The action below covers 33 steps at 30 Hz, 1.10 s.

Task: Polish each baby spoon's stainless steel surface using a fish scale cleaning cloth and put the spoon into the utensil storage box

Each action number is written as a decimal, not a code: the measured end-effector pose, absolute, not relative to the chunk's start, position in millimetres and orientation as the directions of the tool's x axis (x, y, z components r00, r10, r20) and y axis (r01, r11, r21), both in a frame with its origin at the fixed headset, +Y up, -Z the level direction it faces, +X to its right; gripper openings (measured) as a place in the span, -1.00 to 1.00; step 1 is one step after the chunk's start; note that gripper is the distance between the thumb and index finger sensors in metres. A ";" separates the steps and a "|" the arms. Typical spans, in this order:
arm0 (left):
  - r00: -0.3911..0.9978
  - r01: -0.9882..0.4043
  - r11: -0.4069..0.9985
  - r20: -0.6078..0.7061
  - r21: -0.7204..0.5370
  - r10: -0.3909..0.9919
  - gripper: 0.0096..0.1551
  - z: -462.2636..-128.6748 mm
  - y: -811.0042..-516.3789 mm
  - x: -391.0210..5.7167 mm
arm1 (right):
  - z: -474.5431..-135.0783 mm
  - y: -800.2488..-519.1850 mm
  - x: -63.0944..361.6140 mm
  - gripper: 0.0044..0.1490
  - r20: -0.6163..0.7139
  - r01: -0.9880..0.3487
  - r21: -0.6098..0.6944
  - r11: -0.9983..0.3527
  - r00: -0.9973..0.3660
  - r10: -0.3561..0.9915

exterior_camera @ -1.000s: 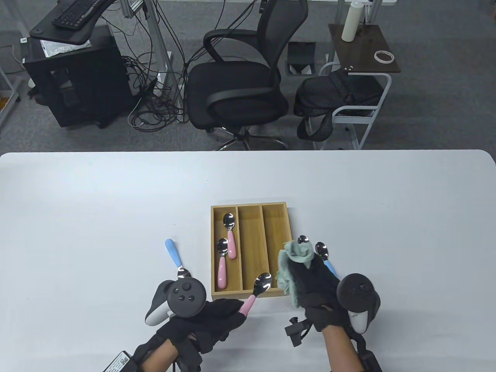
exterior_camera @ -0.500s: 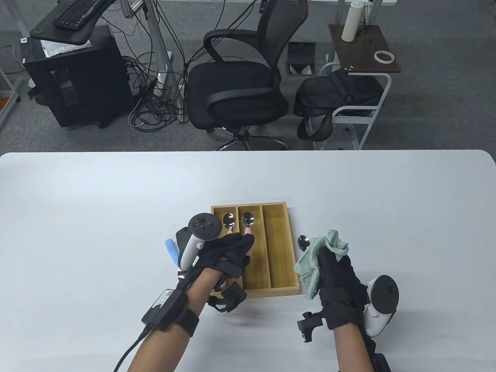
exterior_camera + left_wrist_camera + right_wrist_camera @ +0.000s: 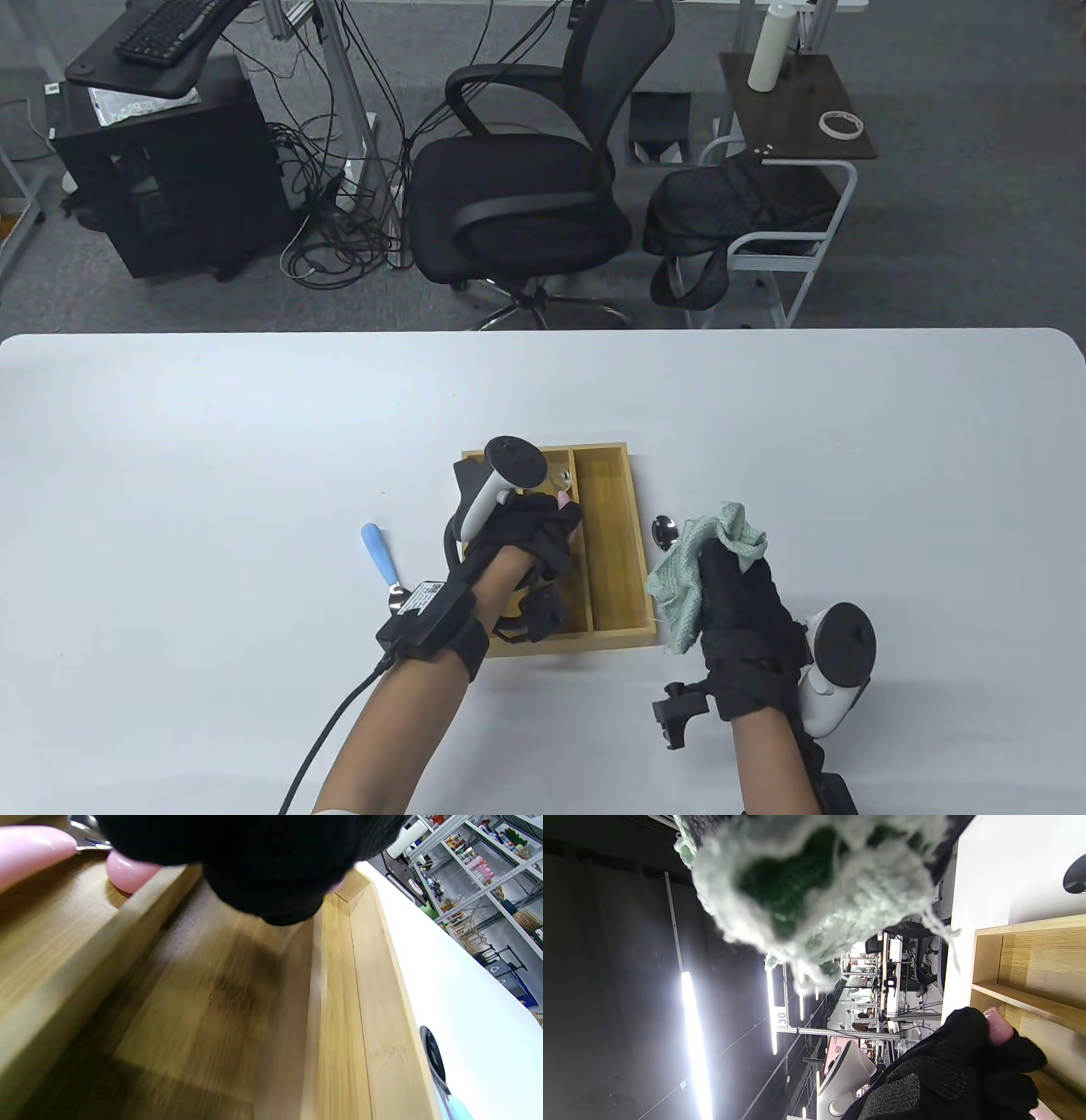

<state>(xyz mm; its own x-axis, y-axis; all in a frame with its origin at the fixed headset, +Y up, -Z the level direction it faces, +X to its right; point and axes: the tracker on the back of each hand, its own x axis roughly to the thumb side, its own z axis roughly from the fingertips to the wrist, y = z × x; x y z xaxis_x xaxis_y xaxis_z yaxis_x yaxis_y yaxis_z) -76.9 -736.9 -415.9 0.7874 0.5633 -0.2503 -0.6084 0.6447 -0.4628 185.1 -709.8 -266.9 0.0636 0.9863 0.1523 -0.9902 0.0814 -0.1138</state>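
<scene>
My left hand [image 3: 556,522] reaches into the middle compartment of the wooden storage box [image 3: 604,447], fingers curled round a pink-handled spoon [image 3: 562,501]. Only the handle tip and a bit of its bowl show. In the right wrist view the pink tip [image 3: 996,1027] pokes out of the glove above the box [image 3: 1031,959]. Two pink handles [image 3: 25,851] lie in the left compartment beside my fingers [image 3: 254,866]. My right hand [image 3: 721,573] grips the green cleaning cloth [image 3: 691,564] just right of the box. A spoon bowl [image 3: 663,530] lies under the cloth's edge. A blue-handled spoon [image 3: 377,552] lies left of the box.
The box's right compartment [image 3: 612,543] holds nothing. Beyond the table's far edge stand an office chair [image 3: 517,178] and a side table with a bag [image 3: 747,208]. My left forearm crosses the table in front of the box.
My left hand carried the pink spoon from the box's front edge forward and down into the middle compartment. My right hand drew back slightly with the cloth, then stayed put.
</scene>
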 end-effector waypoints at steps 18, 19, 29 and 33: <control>0.885 -0.465 0.860 -0.133 -0.208 0.446 -0.46 -337.3 -688.5 -206.5 | -265.2 -712.1 175.8 -0.46 0.135 -0.997 -0.073 0.025 0.015 0.991; 0.897 -0.440 0.875 -0.137 -0.203 0.420 -0.50 -334.8 -690.6 -212.0 | -265.1 -711.9 175.4 -0.46 0.137 -0.997 -0.074 0.019 0.009 0.991; 0.906 0.403 0.913 0.172 -0.062 -0.388 -0.28 -354.8 -735.5 -253.6 | -267.0 -714.9 171.3 -0.46 0.146 -0.994 -0.092 -0.064 -0.077 0.986; 0.848 0.503 0.859 0.249 -0.095 -0.469 -0.18 -367.5 -752.3 -244.6 | -267.7 -714.7 171.6 -0.46 0.152 -0.992 -0.096 -0.082 -0.096 0.984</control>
<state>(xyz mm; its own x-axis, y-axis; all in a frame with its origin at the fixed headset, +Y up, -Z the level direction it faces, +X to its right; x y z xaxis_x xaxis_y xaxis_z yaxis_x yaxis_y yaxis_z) -244.6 -752.3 -367.5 0.8476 -0.4685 0.2493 0.5028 0.8592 -0.0946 171.6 -714.7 -267.7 -0.0955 0.9838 0.1515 -0.9920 -0.0815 -0.0961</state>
